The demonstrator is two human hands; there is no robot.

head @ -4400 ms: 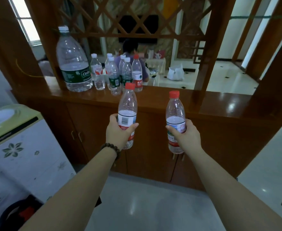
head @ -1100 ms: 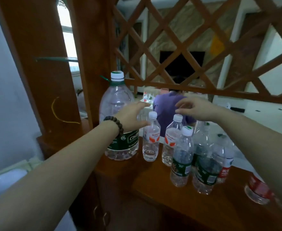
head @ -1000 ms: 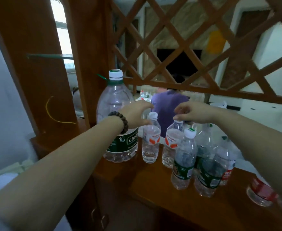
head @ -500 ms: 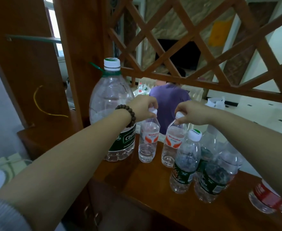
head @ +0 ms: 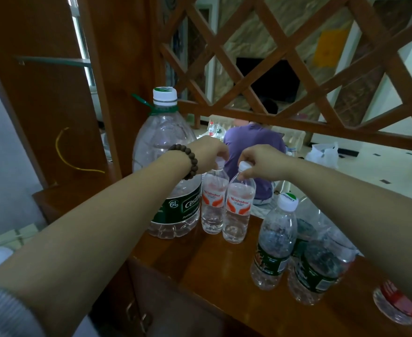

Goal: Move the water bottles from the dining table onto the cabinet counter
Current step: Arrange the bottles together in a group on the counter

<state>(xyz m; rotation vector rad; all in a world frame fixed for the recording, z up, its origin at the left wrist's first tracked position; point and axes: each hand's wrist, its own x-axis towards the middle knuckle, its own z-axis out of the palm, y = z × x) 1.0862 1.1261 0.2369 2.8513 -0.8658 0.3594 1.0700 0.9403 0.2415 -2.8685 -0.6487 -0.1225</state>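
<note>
This is a home, a dining area screened from a living room. A glossy reddish-brown wooden cabinet counter (head: 224, 271) carries a diagonal wooden lattice screen (head: 285, 57) at twelve o'clock. Through it show a dark flat television (head: 268, 79) on a stone-patterned wall, pale tiled floor with small black insets (head: 382, 171) at two o'clock, and a seated person in a purple shirt (head: 251, 144).

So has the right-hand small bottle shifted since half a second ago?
Yes. The right hand pinches its cap, and the bottle now stands right beside the left small bottle, closer to the big jug than before.
</note>
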